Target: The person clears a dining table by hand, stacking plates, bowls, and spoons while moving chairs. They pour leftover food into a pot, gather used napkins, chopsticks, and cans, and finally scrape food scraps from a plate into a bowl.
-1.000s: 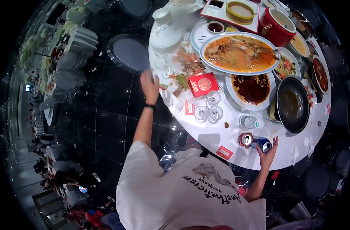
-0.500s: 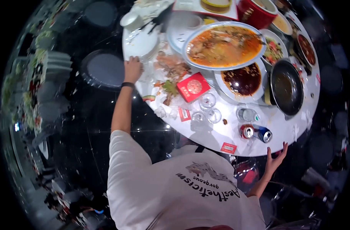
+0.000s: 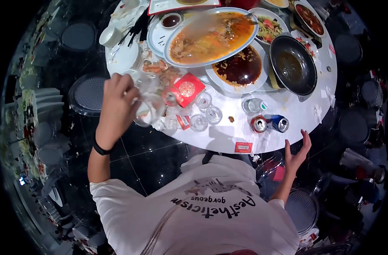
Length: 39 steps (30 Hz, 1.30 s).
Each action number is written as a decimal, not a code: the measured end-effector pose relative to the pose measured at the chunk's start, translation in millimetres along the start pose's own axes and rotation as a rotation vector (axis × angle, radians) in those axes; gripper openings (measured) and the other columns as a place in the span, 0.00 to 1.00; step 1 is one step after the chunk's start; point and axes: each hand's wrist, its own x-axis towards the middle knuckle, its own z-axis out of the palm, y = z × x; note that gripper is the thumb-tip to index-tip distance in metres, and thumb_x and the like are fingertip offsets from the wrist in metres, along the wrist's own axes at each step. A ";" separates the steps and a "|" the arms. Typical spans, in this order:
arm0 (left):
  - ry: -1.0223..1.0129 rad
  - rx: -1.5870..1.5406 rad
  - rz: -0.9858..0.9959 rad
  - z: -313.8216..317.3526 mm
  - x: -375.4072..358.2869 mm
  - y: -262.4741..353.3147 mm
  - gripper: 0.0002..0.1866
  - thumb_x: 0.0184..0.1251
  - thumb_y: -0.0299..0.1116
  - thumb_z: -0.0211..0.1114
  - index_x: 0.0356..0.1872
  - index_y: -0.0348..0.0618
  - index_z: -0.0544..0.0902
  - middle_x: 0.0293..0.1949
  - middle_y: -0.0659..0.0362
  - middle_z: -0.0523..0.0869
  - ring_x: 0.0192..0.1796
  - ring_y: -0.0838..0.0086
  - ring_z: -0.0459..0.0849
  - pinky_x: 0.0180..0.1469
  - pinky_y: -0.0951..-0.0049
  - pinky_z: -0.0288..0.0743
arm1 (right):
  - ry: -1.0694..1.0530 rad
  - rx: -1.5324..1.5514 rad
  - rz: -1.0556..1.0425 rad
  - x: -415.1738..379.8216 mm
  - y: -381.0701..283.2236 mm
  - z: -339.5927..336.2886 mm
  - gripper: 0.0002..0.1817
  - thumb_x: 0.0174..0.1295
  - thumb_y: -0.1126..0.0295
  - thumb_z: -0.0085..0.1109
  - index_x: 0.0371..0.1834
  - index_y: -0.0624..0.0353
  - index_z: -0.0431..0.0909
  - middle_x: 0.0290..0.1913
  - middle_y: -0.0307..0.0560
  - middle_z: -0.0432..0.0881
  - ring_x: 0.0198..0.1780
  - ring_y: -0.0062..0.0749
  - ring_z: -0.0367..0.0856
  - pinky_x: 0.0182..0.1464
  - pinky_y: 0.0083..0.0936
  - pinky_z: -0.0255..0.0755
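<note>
My left hand (image 3: 118,95) is raised at the table's left edge, fingers closed on some clear glasses (image 3: 149,109) that are smeared by motion. Behind them lie food scraps (image 3: 160,70) and a red box (image 3: 188,89) with a gold pattern. Three small clear glasses (image 3: 213,114) stand close together beside the box. My right hand (image 3: 297,154) holds nothing, its fingers spread just off the near right edge. Nearest to it are a blue can (image 3: 280,123) and a red can (image 3: 259,123). A clear bottle or glass (image 3: 254,105) lies behind the cans.
An oval fish platter (image 3: 211,36) overlaps a plate of dark sauce (image 3: 238,70). A black pan (image 3: 293,64) sits at the right. White plates (image 3: 124,59), stacked cups (image 3: 110,37) and black chopsticks (image 3: 139,27) are at the left. Stools (image 3: 88,93) stand around the table.
My left hand has come up and toward me from the table's left edge, now with clear glasses in it. My right hand stays open. The whole view has shifted.
</note>
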 end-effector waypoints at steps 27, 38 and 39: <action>-0.203 0.161 0.350 247.5 54.4 191.4 0.04 0.49 0.27 0.60 0.22 0.41 0.82 0.37 0.57 0.78 0.48 0.67 0.73 0.49 0.67 0.67 | -0.056 0.272 0.095 2.0 135.9 -55.4 0.40 0.45 0.79 0.71 0.65 0.64 0.63 0.56 0.56 0.72 0.57 0.46 0.73 0.60 0.35 0.65; -0.252 0.158 -0.039 202.9 39.4 209.8 0.33 0.35 0.41 0.77 0.48 0.43 0.78 0.47 0.56 0.74 0.53 0.62 0.70 0.52 0.59 0.63 | -0.128 0.309 -0.096 29.8 140.5 -50.9 0.38 0.44 0.76 0.72 0.62 0.63 0.66 0.54 0.56 0.76 0.57 0.49 0.73 0.60 0.37 0.65; -0.218 0.135 -0.066 193.2 36.5 212.2 0.33 0.37 0.41 0.77 0.49 0.44 0.78 0.47 0.56 0.73 0.53 0.61 0.70 0.52 0.59 0.62 | -0.122 0.320 -0.128 35.8 133.2 -52.3 0.38 0.44 0.77 0.72 0.62 0.63 0.65 0.54 0.56 0.76 0.57 0.49 0.73 0.60 0.37 0.66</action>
